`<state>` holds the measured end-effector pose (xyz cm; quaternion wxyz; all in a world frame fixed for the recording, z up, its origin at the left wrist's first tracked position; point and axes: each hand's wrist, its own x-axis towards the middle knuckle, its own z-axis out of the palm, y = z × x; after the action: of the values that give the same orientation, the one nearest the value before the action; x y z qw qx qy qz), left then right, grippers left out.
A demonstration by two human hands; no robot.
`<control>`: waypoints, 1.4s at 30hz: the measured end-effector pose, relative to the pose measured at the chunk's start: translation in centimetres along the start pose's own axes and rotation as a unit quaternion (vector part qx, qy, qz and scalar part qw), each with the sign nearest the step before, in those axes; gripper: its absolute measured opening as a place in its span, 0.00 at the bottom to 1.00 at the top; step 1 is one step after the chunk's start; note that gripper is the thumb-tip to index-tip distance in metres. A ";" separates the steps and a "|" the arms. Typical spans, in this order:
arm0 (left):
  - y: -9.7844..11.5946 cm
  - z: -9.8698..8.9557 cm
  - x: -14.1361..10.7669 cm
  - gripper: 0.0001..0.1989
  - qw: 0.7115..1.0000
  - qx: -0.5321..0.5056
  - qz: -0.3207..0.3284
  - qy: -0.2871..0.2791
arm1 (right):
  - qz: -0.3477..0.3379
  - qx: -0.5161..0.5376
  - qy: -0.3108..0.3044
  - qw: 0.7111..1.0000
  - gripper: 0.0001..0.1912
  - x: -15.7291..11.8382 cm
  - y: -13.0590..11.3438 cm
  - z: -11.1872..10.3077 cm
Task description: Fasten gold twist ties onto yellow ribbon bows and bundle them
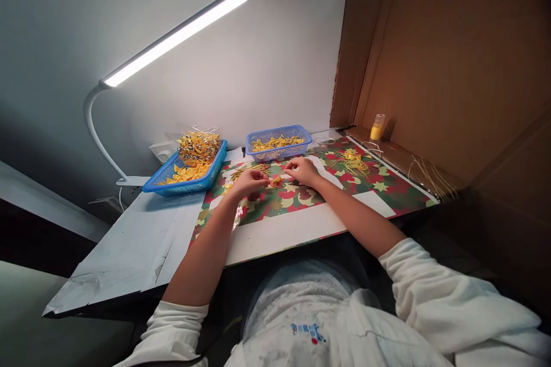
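Over the patterned mat, my left hand is closed in a pinch at the left side of a small yellow piece. My right hand pinches a thin strand just above and to the right of that piece. Its fingertips are together, and the strand seems to run down to the yellow piece. Behind my left hand lies a bunch of yellow strands. A second pile of yellow pieces with strands rests on the mat to the right.
A blue basket with yellow pieces and a clear bag stands at the left. Another basket is behind my hands. A lamp hangs above; a small yellow bottle stands by the cardboard wall.
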<state>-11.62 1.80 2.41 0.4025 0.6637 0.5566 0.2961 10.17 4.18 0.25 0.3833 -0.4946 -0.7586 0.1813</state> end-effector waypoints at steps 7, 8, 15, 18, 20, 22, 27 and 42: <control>0.3 0.7 -0.5 0.08 0.999 0.033 0.007 -0.003 | 0.017 0.039 0.004 0.999 0.04 0.0 0.1 0.0; 0.3 0.8 -0.4 0.07 0.999 0.039 0.024 0.009 | 0.016 0.037 0.003 0.999 0.03 -0.1 0.1 0.0; -0.3 1.4 0.6 0.08 0.987 -0.019 0.153 0.049 | 0.000 0.057 -0.016 0.998 0.04 -0.2 0.0 0.0; -0.3 1.8 0.7 0.11 0.984 -0.053 0.169 0.027 | -0.008 0.090 -0.036 0.995 0.04 -0.2 -0.1 -0.6; -0.2 2.0 0.6 0.12 0.986 -0.049 0.158 0.003 | -0.010 0.100 -0.042 0.994 0.04 -0.1 -0.2 -1.0; 0.0 2.2 0.4 0.13 0.990 -0.013 0.142 -0.004 | -0.008 0.097 -0.039 0.995 0.04 -0.2 -0.3 -1.3; 0.4 2.4 -0.1 0.12 0.986 0.090 0.128 0.051 | -0.007 0.091 -0.033 0.995 0.04 -0.2 -0.5 -1.3; 0.6 4.4 2.0 0.13 0.969 0.097 0.221 0.052 | -0.037 0.083 -0.009 0.996 0.04 0.0 -0.1 -0.9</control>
<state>-7.17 2.85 0.59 0.2309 0.7900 0.4420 0.3566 10.77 4.03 0.85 0.4224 -0.4308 -0.7625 0.2337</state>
